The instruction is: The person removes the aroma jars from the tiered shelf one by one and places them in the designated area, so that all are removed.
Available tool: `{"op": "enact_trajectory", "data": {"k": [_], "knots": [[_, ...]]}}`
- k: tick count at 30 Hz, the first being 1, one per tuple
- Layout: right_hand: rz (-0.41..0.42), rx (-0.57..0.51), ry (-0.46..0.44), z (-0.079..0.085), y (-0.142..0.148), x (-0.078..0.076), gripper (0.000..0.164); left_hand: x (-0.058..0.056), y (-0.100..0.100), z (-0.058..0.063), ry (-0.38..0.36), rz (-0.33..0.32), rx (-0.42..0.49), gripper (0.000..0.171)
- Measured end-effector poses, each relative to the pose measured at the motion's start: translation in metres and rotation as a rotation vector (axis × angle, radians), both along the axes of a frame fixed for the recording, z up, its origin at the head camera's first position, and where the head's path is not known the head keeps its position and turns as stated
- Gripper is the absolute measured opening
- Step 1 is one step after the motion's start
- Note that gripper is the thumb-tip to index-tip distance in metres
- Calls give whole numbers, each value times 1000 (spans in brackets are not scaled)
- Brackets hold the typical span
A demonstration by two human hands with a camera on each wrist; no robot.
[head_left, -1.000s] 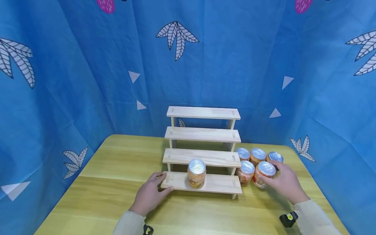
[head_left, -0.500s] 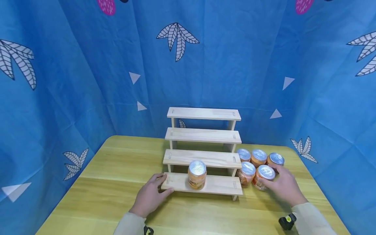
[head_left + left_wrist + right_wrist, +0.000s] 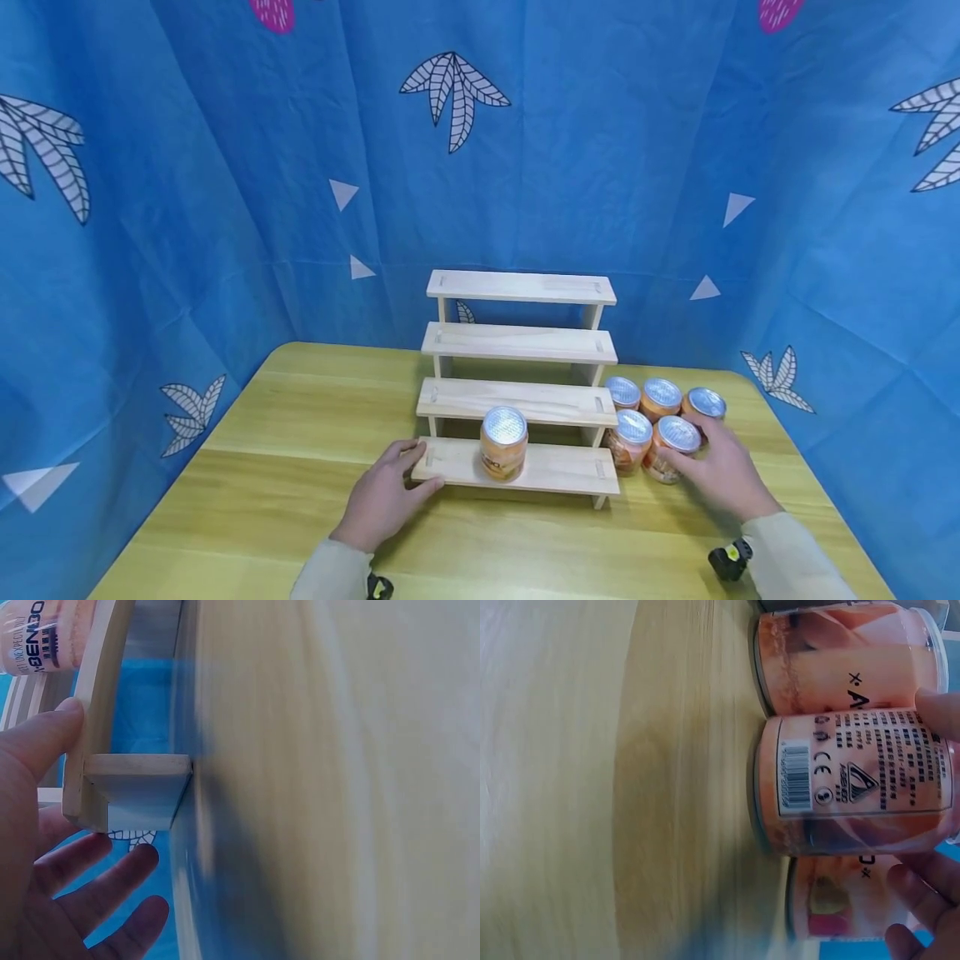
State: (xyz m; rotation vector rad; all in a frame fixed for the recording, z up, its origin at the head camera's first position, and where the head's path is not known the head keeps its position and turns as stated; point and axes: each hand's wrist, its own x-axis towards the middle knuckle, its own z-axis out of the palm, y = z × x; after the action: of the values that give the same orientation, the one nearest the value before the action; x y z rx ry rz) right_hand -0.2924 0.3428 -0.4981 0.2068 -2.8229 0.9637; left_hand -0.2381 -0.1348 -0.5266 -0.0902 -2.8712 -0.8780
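Observation:
A pale wooden step shelf [image 3: 555, 469] stands on the table, with one orange-pink can [image 3: 504, 454] with a silver lid upright on its lowest board. My left hand [image 3: 382, 500] grips that board's left end, thumb at the front edge and index finger behind, as the left wrist view shows. Several similar cans stand in two rows to the right of the shelf. My right hand [image 3: 727, 475] holds the front right can [image 3: 855, 784] between thumb and fingers; its barcode label faces the right wrist camera. Another can [image 3: 847, 660] stands right beside it.
Behind the held can are more cans, among them a back right can [image 3: 705, 403] close to my right fingers. The wooden table [image 3: 247, 467] reaches back to a blue patterned curtain [image 3: 615, 150]. The shelf's upper boards [image 3: 521, 287] rise toward the curtain.
The held can has shifted slightly left and its label has turned; my right hand has moved a little left with it. My left hand keeps its grip on the board.

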Motion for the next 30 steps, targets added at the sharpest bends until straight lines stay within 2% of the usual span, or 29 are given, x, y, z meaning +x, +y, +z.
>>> {"op": "enact_trajectory", "data": {"k": [9, 15, 18, 30], "knots": [[-3, 35, -2, 4, -7, 0, 87, 5, -3, -1, -12, -2, 1, 75], [32, 20, 99, 12, -16, -3, 71, 4, -4, 0, 25, -21, -4, 76], [53, 20, 149, 17, -22, -4, 69, 3, -5, 1, 34, -20, -12, 76], [161, 50, 229, 28, -56, -5, 62, 1, -5, 1, 49, -40, -22, 77]]}}
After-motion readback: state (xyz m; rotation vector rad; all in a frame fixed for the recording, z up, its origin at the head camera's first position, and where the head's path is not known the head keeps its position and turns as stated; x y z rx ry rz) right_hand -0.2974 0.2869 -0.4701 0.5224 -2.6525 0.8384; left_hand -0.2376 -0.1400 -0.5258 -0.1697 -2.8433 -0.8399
